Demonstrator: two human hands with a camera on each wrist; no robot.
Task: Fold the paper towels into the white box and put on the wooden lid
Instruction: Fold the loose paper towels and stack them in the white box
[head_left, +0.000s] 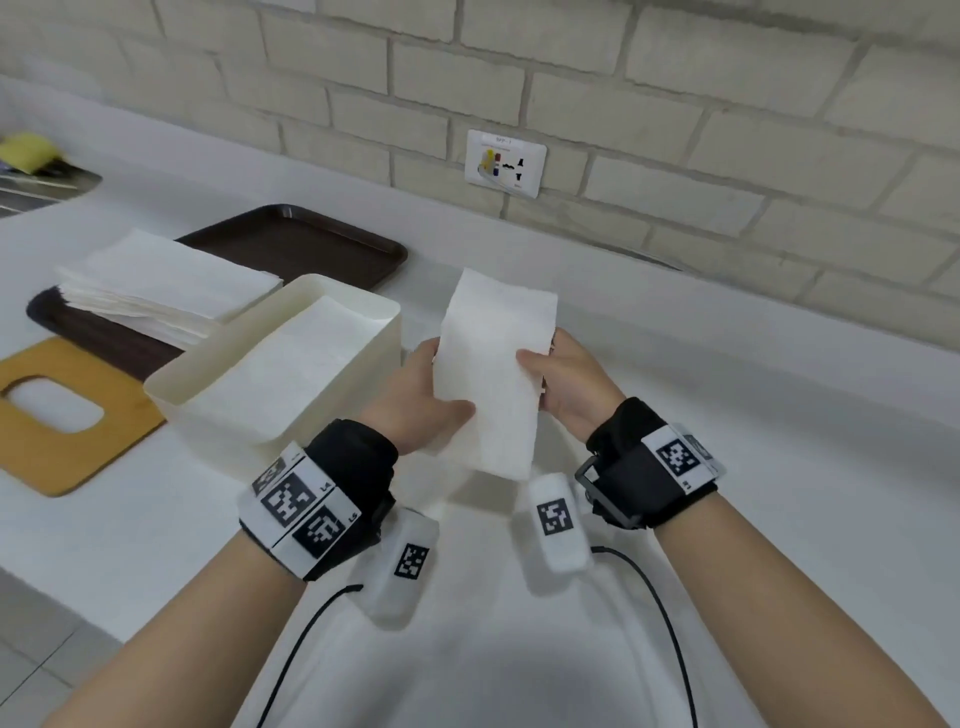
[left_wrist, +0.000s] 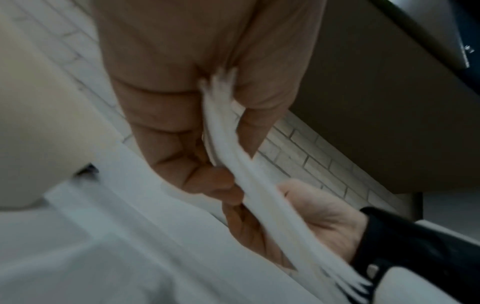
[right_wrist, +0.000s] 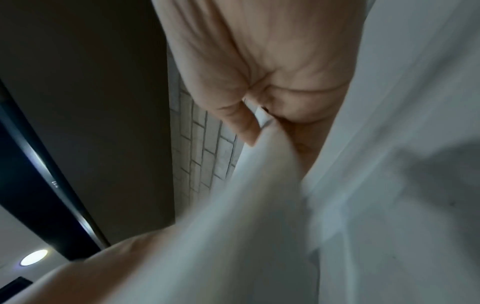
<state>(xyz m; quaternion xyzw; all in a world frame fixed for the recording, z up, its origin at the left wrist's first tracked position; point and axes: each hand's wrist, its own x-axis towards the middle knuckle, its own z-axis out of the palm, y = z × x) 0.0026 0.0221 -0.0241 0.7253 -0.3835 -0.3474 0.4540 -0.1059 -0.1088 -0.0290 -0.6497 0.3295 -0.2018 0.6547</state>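
A folded white paper towel (head_left: 491, 374) is held up above the counter, just right of the white box (head_left: 384, 332). My left hand (head_left: 426, 400) pinches its left edge, thumb on top. My right hand (head_left: 563, 384) pinches its right edge the same way. In the left wrist view the towel's layered edge (left_wrist: 249, 174) runs between my left hand's thumb and fingers. The right wrist view shows the towel (right_wrist: 259, 174) blurred under the thumb. The box holds folded towels (head_left: 291, 364) near its rim. The wooden lid (head_left: 62, 457), with an oval slot, lies flat at the left.
A stack of unfolded paper towels (head_left: 166, 286) sits on a dark brown tray (head_left: 322, 244) behind the box. A brick wall with a power socket (head_left: 506, 163) runs along the back. A sink edge with a yellow sponge (head_left: 26, 150) is far left.
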